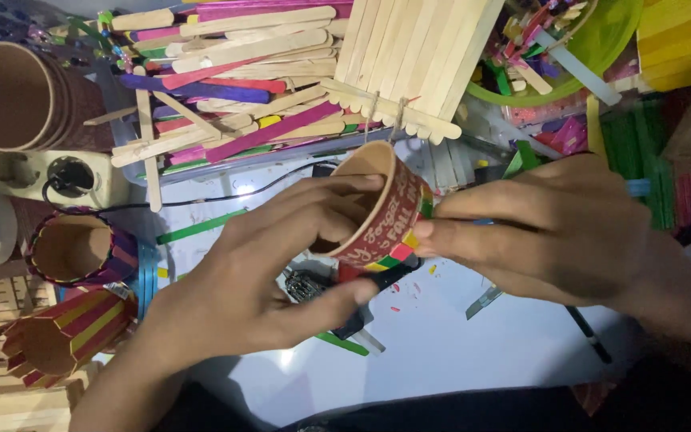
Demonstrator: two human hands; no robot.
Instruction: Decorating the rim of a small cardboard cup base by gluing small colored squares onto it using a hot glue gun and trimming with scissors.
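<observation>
The left hand (269, 276) comes in from the lower left, its grip clasped on a brown paper cup (377, 204) held on its side above the white surface (457, 336), fingers curled over the open rim and into the mouth, thumb pressed underneath; the right hand (553, 228) meets it from the right, fingertips pinched against the cup's base end, where coloured sticks (397, 254) in yellow, green and pink lie against the cup's wall; so both grips grasp the cup, which sits between the hands near the middle of the view. Under the hands a dark tool (361, 308) lies on the surface, partly hidden, with a green stick (341, 344) just beside it and small coloured flecks scattered nearby. At the lower left stand two finished cups (69, 324) clad in red, yellow and purple sticks, tipped toward the camera; farther back on the left a stack of plain brown cups (21, 96) rests beside a white power socket (49, 176) with a black plug and cord. Beyond the hands lies a heap of plain and dyed craft sticks (233, 72); next to it a panel of plain wooden sticks (413, 56) joined side by side; at the far right a green bowl (601, 40) of mixed pieces.
</observation>
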